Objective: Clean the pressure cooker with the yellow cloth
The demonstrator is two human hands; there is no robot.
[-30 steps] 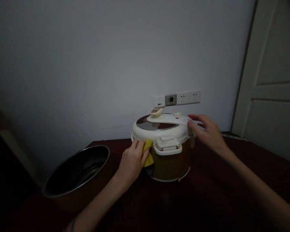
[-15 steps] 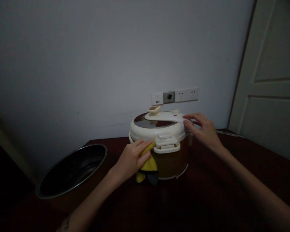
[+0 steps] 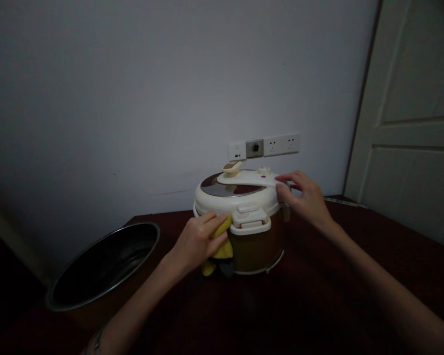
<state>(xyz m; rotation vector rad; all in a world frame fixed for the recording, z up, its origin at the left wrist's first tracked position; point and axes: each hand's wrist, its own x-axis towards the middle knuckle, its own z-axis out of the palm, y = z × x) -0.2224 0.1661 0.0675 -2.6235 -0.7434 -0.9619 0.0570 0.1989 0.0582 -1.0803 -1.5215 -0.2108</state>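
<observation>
Left fingers (image 3: 209,219): narrow, pressed close together and curled over a crumpled yellow cloth (image 3: 222,251), pinning it against the front of the cooker's cream plastic rim. Lower end of the cloth hanging below the left hand (image 3: 196,241), with a dark grey fold beside it, just above the table.

Right fingers (image 3: 284,178): spread wide, with no grip on anything, tips resting at the right end of a long cream lid handle (image 3: 247,178), thumb lower against the lid's edge. Right hand (image 3: 303,197) open, at the cooker's right side.

Between both hands, a round electric pressure cooker (image 3: 253,251) with a brown body and cream lid, upright at centre right on a dark red-brown wooden table (image 3: 318,276). On its lid, a polished steel centre (image 3: 222,191), a tan valve cap (image 3: 231,167) and a cream latch block (image 3: 249,219).

Lower left, a steel pot with a dark interior (image 3: 103,264), tilted on the table, well apart from the cooker. Thin bracelet (image 3: 95,340) on the left wrist. Above the cooker, a white wall socket strip (image 3: 264,147); at far right, a cream panelled door (image 3: 403,113).
</observation>
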